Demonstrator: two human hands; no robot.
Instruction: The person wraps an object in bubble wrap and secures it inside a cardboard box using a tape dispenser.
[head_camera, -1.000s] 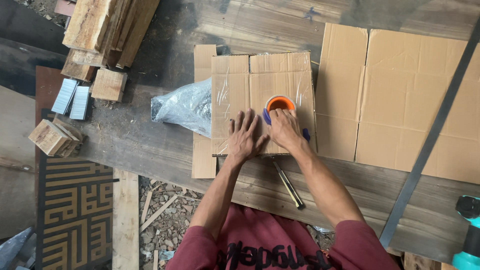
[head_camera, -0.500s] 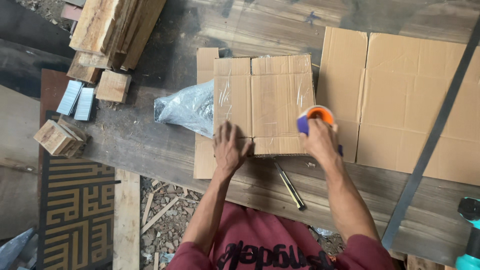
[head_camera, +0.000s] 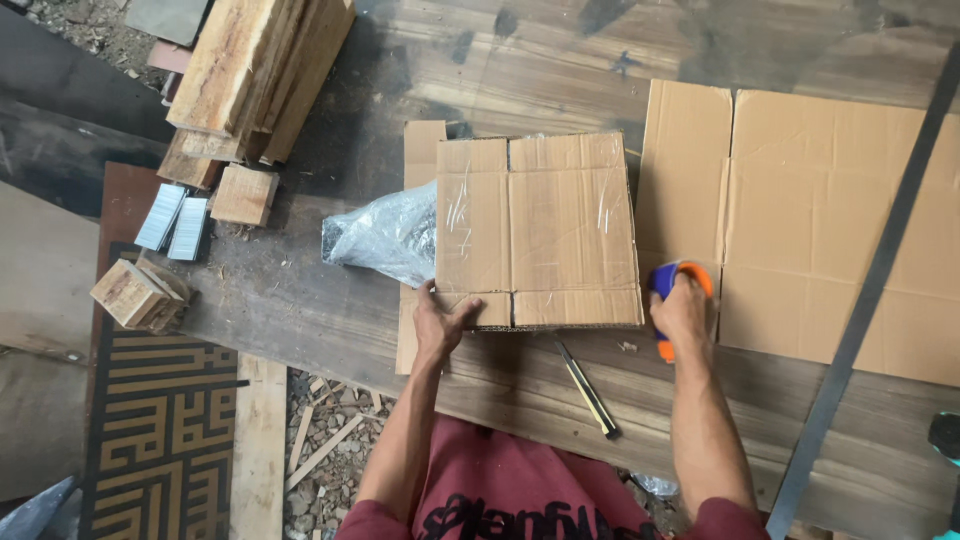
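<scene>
Now the left hand (head_camera: 440, 322) rests on the near left corner of a closed cardboard box (head_camera: 538, 232), with the fingers spread flat against the edge and the thumb on the top face; it presses the box and grips nothing. The box stands in the middle of a dark wooden workbench (head_camera: 300, 300), and its top flaps are covered with shiny clear tape. The right hand (head_camera: 682, 312) is just beside the right near corner of the box and is closed around a tape dispenser (head_camera: 668, 290) with blue and orange parts, which lies at the edge of a large flattened cardboard sheet (head_camera: 830, 220). Another flat piece of cardboard lies under the box and shows at its left side. A crumpled clear plastic bag (head_camera: 385, 235) touches the left wall of the box. A utility knife (head_camera: 587, 385) lies on the bench near the person, between the two forearms. Far to the left are stacked wood planks (head_camera: 255, 70), some small wood blocks (head_camera: 140, 293) and two strips of staples (head_camera: 173, 220). A long metal bar (head_camera: 870, 290) crosses the right side of the bench.
</scene>
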